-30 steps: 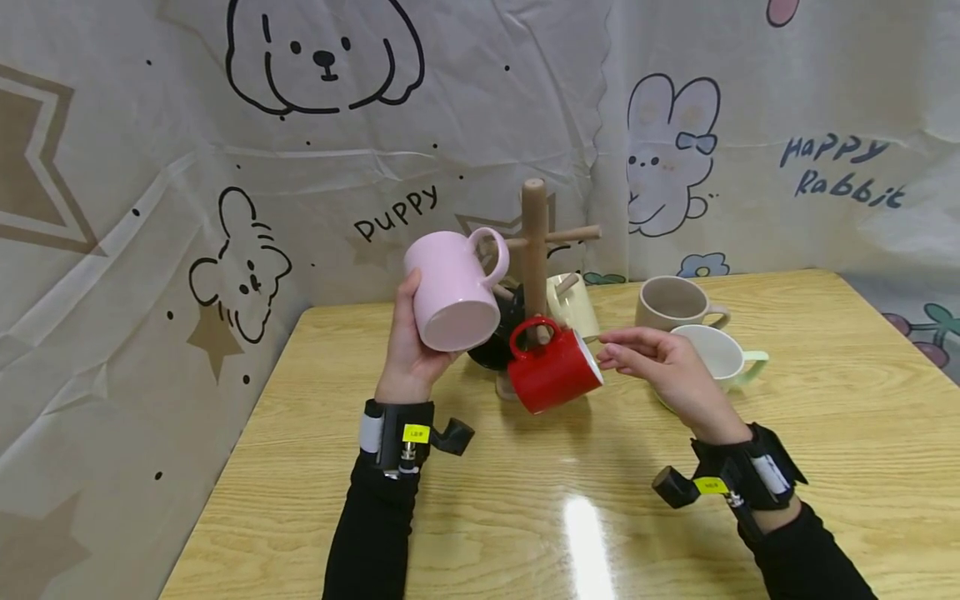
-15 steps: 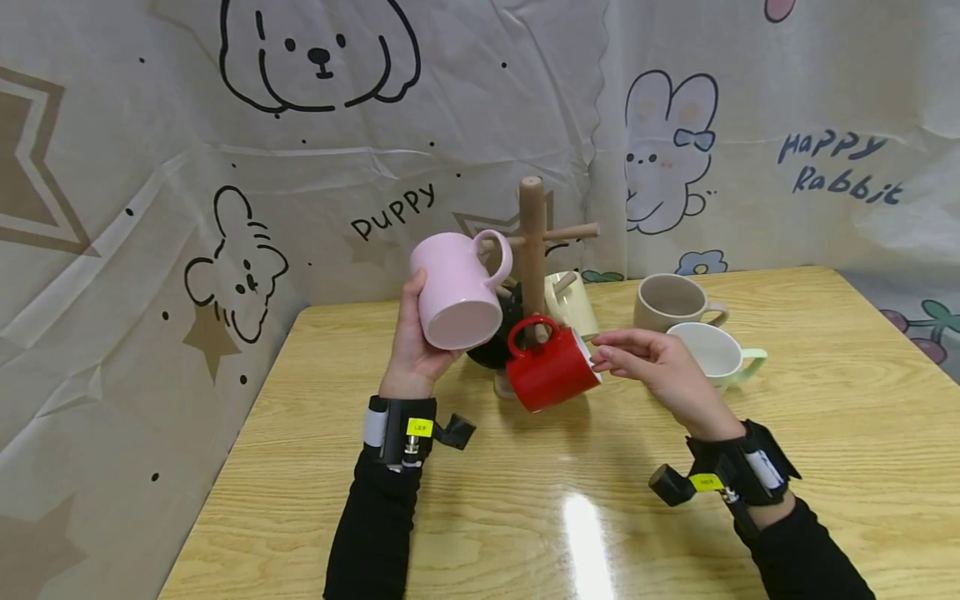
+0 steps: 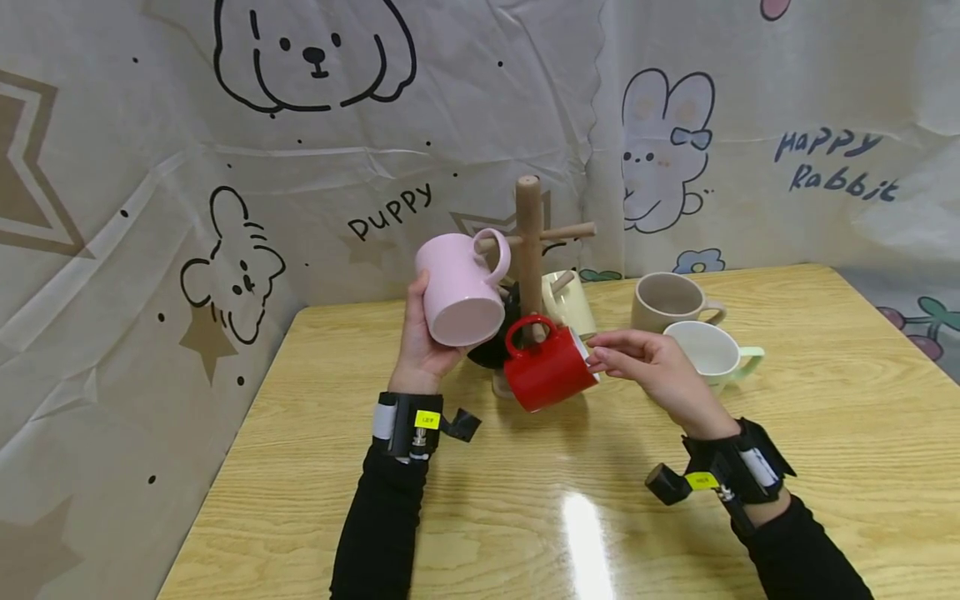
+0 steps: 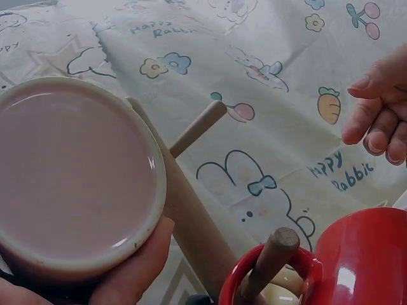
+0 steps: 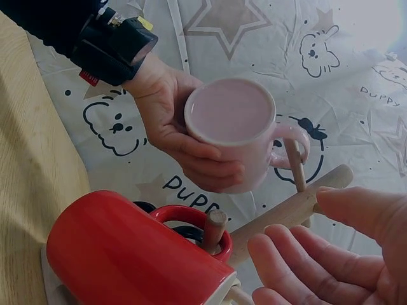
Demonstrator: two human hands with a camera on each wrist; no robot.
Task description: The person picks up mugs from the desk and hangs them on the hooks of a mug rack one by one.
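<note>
My left hand grips the body of a pink mug, its base tilted toward me. The mug's handle points right, at an upper peg of the wooden mug tree; in the right wrist view that peg shows within the handle loop. A red mug hangs by its handle on a lower peg. My right hand hovers beside the red mug's rim, fingers loosely extended and holding nothing. Whether its fingertips touch the rim is unclear in the head view; both wrist views show them apart.
A cream mug and a partly hidden black mug are at the mug tree. To the right, a taupe mug and a white mug with a green handle stand on the wooden table. A printed curtain hangs behind.
My left hand has carried the pink mug slightly right, closer to the mug tree's post. My right hand has shifted a little left toward the red mug. The head view has drifted slightly.
</note>
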